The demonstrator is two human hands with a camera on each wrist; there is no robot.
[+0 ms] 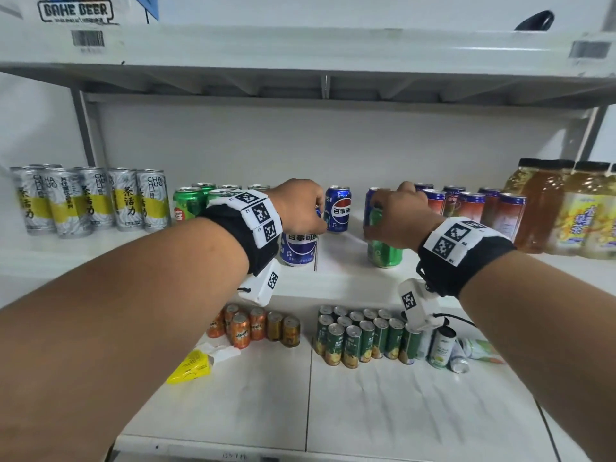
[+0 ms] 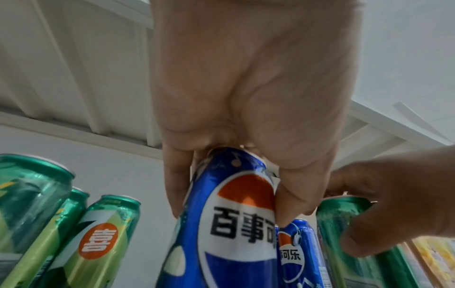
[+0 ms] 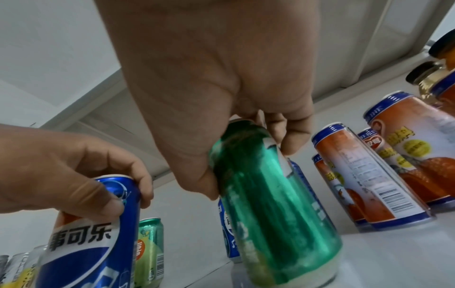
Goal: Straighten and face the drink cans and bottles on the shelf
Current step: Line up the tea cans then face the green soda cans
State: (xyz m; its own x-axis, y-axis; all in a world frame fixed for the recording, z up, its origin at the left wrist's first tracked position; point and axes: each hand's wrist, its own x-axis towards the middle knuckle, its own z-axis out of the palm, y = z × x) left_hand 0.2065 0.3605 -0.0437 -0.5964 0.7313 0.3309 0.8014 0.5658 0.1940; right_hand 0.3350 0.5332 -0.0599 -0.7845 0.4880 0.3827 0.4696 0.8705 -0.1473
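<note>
Both hands grip cans from above at the shelf (image 1: pixel 333 278) front edge, left hand (image 1: pixel 300 208) round a logo-out blue Pepsi can (image 1: pixel 297 248), right hand (image 1: pixel 396 218) round a green can (image 1: pixel 384 251) with no logo visible, apparently mid-task.

Glossy metal is seen on the blue Pepsi can (image 2: pixel 229 224) and green can (image 3: pixel 268 210); the shelf (image 1: pixel 350 281) looks like smooth painted white metal, wristbands (image 1: pixel 243 225) are made of black cloth.
</note>
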